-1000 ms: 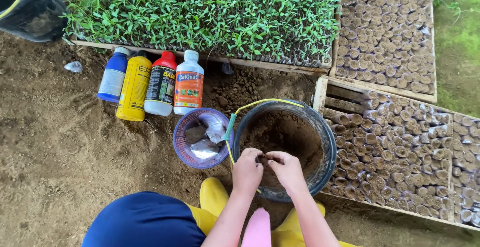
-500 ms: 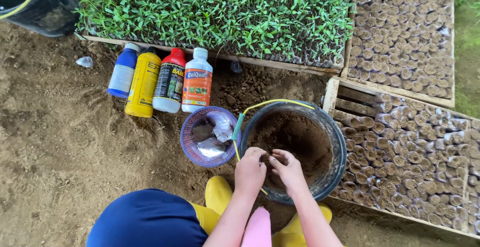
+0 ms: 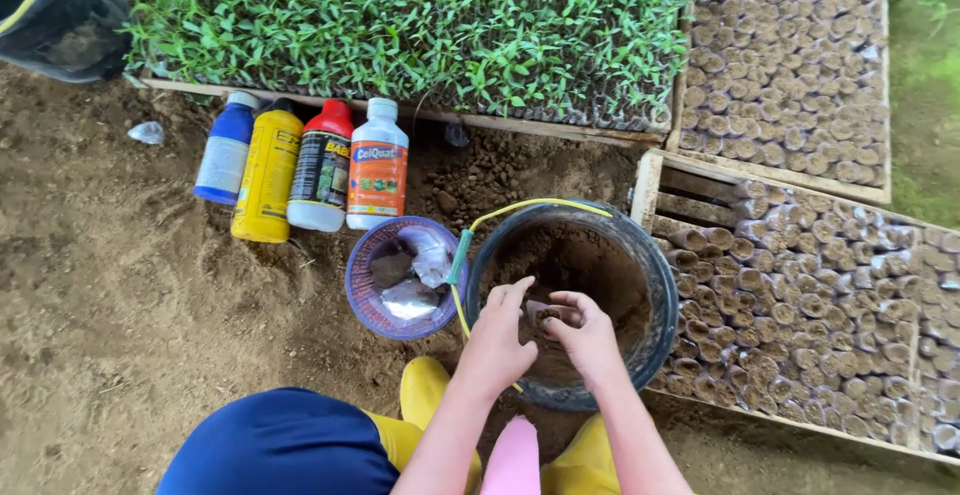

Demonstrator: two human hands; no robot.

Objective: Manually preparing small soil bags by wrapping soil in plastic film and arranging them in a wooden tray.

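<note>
Both hands over the black bucket [image 3: 655,285] of soil, approx center-right of frame. Left hand [image 3: 497,340] sits at the bucket's 7 o'clock, fingers loosely curled, can't tell if it's gripping anything. Right hand [image 3: 585,335] right next to it, fingers pinched together on a small soil-filled pot [image 3: 545,313] w/ the left fingertips touching it too. Purple bowl [image 3: 365,300] touching the bucket at its 9 o'clock, some scraps in it. Four bottles [image 3: 300,165] lined up at 10 o'clock from the bucket. Seedling tray [image 3: 420,25] at 12, wooden trays of filled pots [image 3: 800,275] at 3. Yellow boots [image 3: 425,395] at 6.
</note>
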